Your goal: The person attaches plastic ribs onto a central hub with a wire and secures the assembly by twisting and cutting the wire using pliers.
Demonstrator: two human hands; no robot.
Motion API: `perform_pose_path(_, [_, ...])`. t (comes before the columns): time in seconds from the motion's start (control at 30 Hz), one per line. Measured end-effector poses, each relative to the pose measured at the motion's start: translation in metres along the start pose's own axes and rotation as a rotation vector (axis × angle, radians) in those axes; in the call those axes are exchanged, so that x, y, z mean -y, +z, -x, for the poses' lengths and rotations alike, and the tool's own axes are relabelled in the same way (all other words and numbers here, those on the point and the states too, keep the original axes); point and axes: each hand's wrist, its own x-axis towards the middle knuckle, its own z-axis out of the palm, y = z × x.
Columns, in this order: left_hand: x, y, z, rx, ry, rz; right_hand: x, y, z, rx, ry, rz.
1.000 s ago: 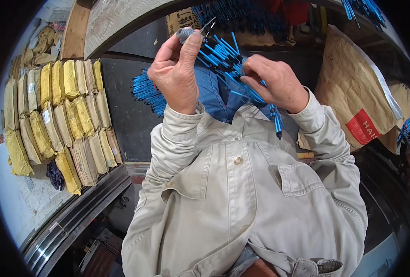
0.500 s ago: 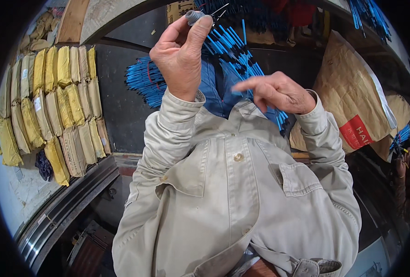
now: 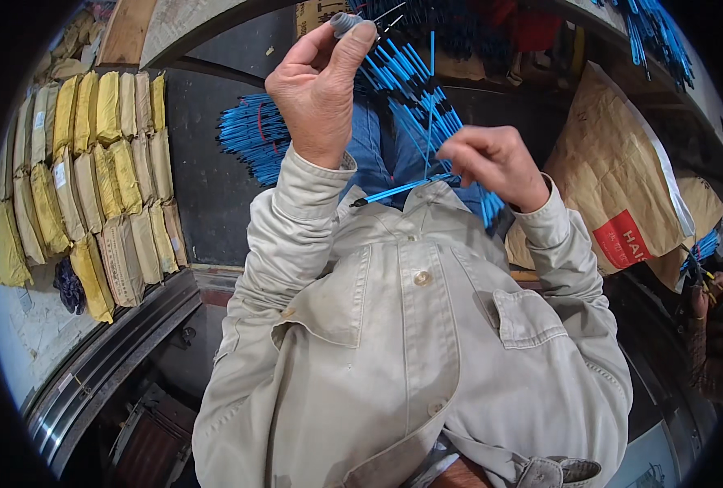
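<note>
The left hand (image 3: 317, 96) pinches a grey ribbed piece (image 3: 344, 23) between thumb and fingers, toward the far edge of the lap (image 3: 368, 150). Blue sticks (image 3: 449, 119) spread along its right side, where the right hand (image 3: 498, 163) curls, fingertips too hidden to tell whether they grip; a blue bundle (image 3: 248, 128) lies past the left edge.

Red-banded blue sticks (image 3: 246, 130) on a dark surface (image 3: 212, 191)

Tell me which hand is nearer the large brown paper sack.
Right. The right hand is just left of the sack; the left hand, pinching a gray ribbed piece, is farther left.
</note>
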Motion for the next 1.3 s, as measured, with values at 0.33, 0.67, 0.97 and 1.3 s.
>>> perform_pose_path(0.33, [-0.017, 0.017, -0.003, -0.013, -0.157, -0.069, -0.015, 0.011, 0.0, 0.528, -0.025, 0.378])
perform_pose_path(0.67, [-0.004, -0.004, 0.001, 0.006, -0.082, 0.007, 0.01, -0.008, -0.019, -0.535, -0.371, 0.297])
perform_pose_path(0.97, [-0.014, -0.003, 0.008, -0.01, -0.131, 0.029, -0.001, -0.006, -0.047, -0.516, -0.66, 0.529])
perform_pose_path(1.3, [-0.021, -0.006, 0.019, 0.015, -0.167, 0.019, 0.008, 0.018, -0.067, -0.704, -0.632, 0.368])
